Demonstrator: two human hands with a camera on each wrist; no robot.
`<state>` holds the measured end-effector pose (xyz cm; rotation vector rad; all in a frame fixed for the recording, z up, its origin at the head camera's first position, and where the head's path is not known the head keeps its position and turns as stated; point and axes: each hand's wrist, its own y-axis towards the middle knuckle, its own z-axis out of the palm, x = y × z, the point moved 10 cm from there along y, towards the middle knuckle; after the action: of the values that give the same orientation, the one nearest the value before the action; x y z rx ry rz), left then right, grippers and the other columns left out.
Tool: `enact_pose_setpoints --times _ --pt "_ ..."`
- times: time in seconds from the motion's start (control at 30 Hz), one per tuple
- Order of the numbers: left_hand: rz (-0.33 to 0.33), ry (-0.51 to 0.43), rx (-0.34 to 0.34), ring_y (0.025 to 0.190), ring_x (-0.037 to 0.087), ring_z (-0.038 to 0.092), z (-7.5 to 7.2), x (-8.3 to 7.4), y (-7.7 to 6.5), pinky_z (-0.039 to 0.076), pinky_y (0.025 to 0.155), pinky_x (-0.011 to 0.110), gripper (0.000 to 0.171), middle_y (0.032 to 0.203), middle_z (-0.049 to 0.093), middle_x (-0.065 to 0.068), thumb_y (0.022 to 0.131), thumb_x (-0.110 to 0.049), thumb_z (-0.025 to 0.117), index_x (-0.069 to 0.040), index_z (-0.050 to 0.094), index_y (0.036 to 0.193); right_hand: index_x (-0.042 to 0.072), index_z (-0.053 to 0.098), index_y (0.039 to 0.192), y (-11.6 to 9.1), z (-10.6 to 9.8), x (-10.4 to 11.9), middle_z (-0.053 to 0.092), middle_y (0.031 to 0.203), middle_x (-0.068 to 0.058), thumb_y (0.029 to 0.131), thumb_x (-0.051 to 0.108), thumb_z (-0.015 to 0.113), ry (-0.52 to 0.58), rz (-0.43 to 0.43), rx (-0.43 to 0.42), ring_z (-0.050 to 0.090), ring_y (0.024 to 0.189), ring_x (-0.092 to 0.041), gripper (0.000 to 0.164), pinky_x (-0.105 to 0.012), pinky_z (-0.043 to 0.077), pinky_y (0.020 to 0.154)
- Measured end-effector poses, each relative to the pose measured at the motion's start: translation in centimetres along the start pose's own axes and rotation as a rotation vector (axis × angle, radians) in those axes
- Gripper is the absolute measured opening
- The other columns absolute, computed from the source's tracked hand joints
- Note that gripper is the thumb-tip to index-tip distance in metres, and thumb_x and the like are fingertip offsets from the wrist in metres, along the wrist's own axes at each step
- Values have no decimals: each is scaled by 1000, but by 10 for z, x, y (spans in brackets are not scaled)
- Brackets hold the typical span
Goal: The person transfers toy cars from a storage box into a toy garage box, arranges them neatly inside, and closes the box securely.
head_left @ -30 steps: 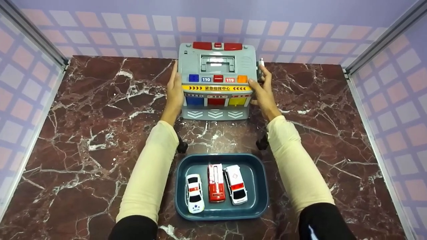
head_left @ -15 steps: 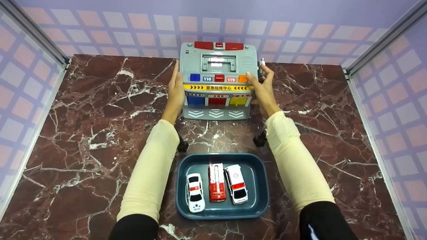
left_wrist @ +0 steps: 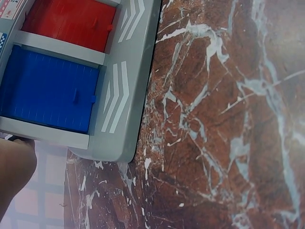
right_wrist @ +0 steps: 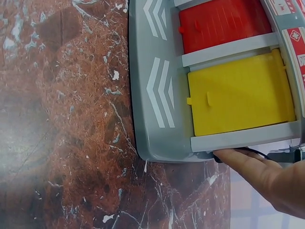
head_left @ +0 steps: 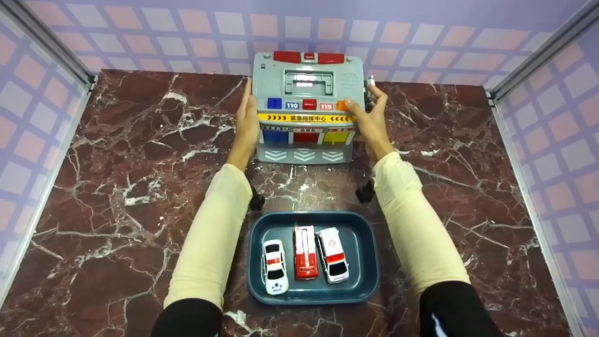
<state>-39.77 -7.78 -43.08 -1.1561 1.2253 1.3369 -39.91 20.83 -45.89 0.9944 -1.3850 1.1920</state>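
A grey toy emergency station [head_left: 304,118] with red lights on its roof stands at the back middle, held between both hands. Fingers of my left hand [head_left: 245,126] lie straight along its left side. My right hand [head_left: 372,124] grips the right front corner, thumb over the orange button [head_left: 342,106] and bent fingers at the side, beside a small white piece [head_left: 370,82]. The left wrist view shows the blue door [left_wrist: 50,90] lowered, and the right wrist view shows the yellow door [right_wrist: 240,95] and red door [right_wrist: 226,24], also lowered.
A dark teal tray [head_left: 313,302] sits nearer on the marbled tabletop [head_left: 140,234]. In it lie a white police car [head_left: 275,267], a red fire truck [head_left: 305,252] and a white ambulance [head_left: 332,255]. Checkered walls [head_left: 196,28] enclose the back and sides.
My right thumb has slid left and up onto the orange button, and the right fingers have shifted slightly. The whole head view has tilted a little; the cars keep their places in the tray.
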Motion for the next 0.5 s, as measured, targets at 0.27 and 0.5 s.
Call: enact_pose_setpoints --times 0.27,0.5 --pt "11 -25 -3 152 11 22 -1 20 13 18 118 11 51 167 20 3 111 -21 23 -13 16 162 33 24 149 -1 -1 1 38 142 -12 91 32 74 26 14 -8 64 106 -29 77 -57 57 88" --pt "27 -30 -12 150 6 25 -3 30 16 18 118 12 51 166 25 -2 111 -23 23 -17 17 162 27 23 150 0 2 3 39 133 -12 93 28 71 10 -43 2 64 97 -25 75 -40 61 82"
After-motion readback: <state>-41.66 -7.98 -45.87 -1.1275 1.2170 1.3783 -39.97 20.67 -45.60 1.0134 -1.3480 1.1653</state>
